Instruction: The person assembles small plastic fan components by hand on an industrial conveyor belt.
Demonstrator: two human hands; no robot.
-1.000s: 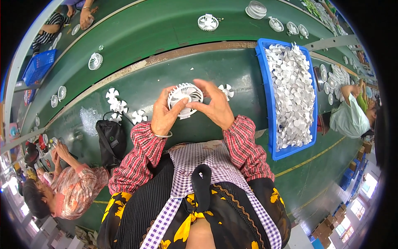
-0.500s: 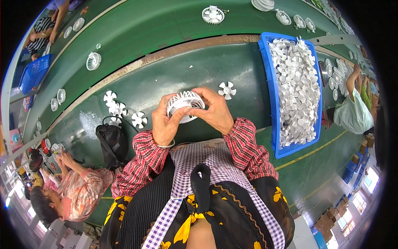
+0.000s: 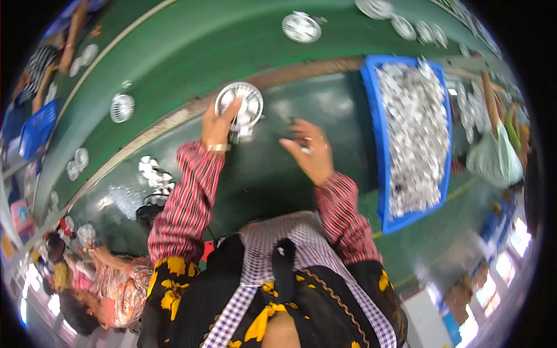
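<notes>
My left hand (image 3: pixel 217 124) is closed on the rim of a round white fan housing (image 3: pixel 250 109), its thumb lying across the face. Held near the raised edge of the table, the housing has a small pale part at its lower side. To the right, my right hand (image 3: pixel 315 155) hovers over or rests on the green tabletop (image 3: pixel 267 174); I cannot tell which. Its thumb sticks out to the left and its other fingers curl, with a small blurred white bit among them. Left of my left forearm lie several loose white fan blades (image 3: pixel 154 174).
A blue bin (image 3: pixel 383 145) heaped with white fan blades stands on the right. Beyond the table's ledge, a green belt (image 3: pixel 191 52) carries white fan housings (image 3: pixel 301 27). A black bag (image 3: pixel 149 216) and clear plastic (image 3: pixel 119 200) lie left. Other people sit at both sides.
My hands have parted. The left has carried the housing up and left, turning its face upward; the right has let go of it. The loose blade on the right no longer shows.
</notes>
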